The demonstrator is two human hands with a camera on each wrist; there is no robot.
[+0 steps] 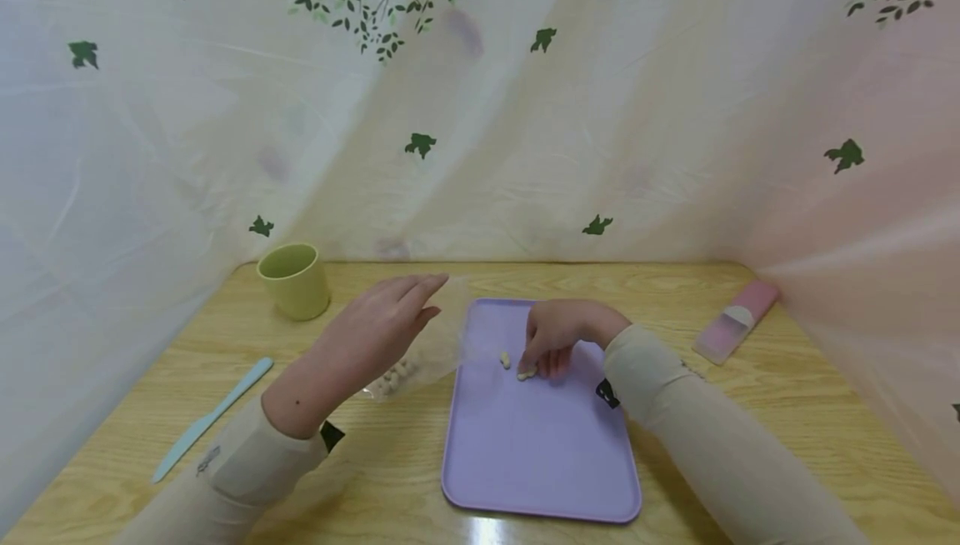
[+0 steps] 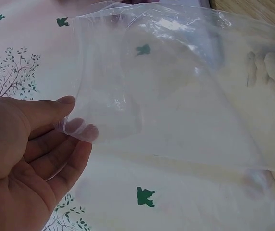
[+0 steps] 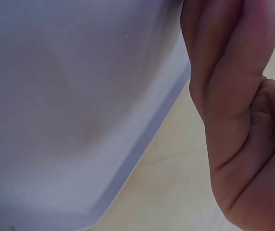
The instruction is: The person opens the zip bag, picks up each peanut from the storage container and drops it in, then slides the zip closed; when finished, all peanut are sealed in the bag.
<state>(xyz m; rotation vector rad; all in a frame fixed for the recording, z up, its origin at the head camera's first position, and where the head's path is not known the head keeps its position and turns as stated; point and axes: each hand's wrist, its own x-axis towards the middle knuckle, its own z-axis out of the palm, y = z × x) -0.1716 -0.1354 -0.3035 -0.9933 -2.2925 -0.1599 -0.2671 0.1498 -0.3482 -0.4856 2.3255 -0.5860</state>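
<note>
My left hand pinches the edge of a clear plastic bag between thumb and fingers, holding it up left of the tray. Several pale peanuts, which look unshelled, lie inside the bag. Over the upper part of a purple tray, my right hand reaches down with its fingers bent. Its fingertips are on a peanut on the tray and seem to pinch it. Just left of that hand lies another peanut. In the right wrist view, the fingertips and the peanut are out of sight.
A green cup stands at the back left of the wooden table. Toward the front left lies a pale blue knife. A pink case with a clear end is at the right. Patterned cloth rises behind the table.
</note>
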